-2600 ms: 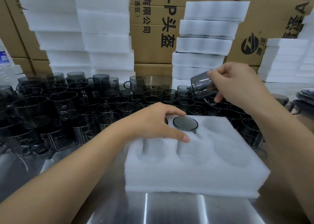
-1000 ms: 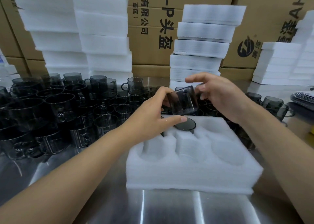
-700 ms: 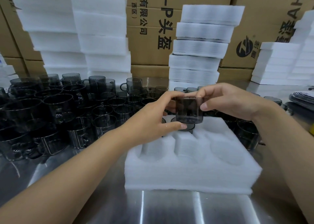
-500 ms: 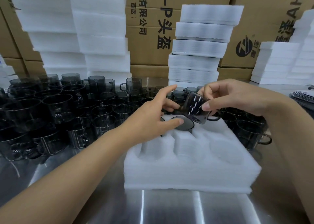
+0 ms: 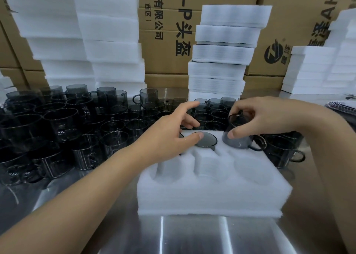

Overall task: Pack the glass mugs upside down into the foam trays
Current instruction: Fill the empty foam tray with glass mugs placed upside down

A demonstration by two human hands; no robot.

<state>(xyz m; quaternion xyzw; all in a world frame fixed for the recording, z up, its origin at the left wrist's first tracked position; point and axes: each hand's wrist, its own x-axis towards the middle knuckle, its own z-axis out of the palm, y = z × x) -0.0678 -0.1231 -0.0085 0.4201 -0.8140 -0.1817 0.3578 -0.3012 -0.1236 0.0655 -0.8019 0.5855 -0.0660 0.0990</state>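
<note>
Backdrop: brown printed cardboard cartons (image 5: 165, 31) wall off the far side.
Worktop: a shiny steel worktop (image 5: 192, 234) carries everything.
Foam stock: tall stacks of white foam trays (image 5: 227, 47) stand along the back.
Waiting glass: a dense crowd of loose smoky grey glass mugs (image 5: 67, 128) stands mouth-up, filling the left side and wrapping behind and to the right of the tray in use.
Tray in use: a white foam tray with moulded pockets (image 5: 212, 196) lies front and centre.
Left hand: the left hand (image 5: 167, 138) is spread wide over the tray's back left and holds nothing. Its thumb tip touches the seated mug.
Right hand: the right hand (image 5: 265, 116) grips a grey handled glass mug (image 5: 235, 138), tilted at the back right pocket with its lower end at the foam. Which end is up cannot be told.
Done: a seated mug (image 5: 206, 139) sits base-up in the back middle pocket. A dark edge under the left hand suggests another at back left, mostly hidden.
Left to do: the held mug is not yet seated, the three front pockets are bare, and the crowd suggests many trays remain.
In the way: loose mugs just beside the tray's back and right edges crowd the held mug's handle.
</note>
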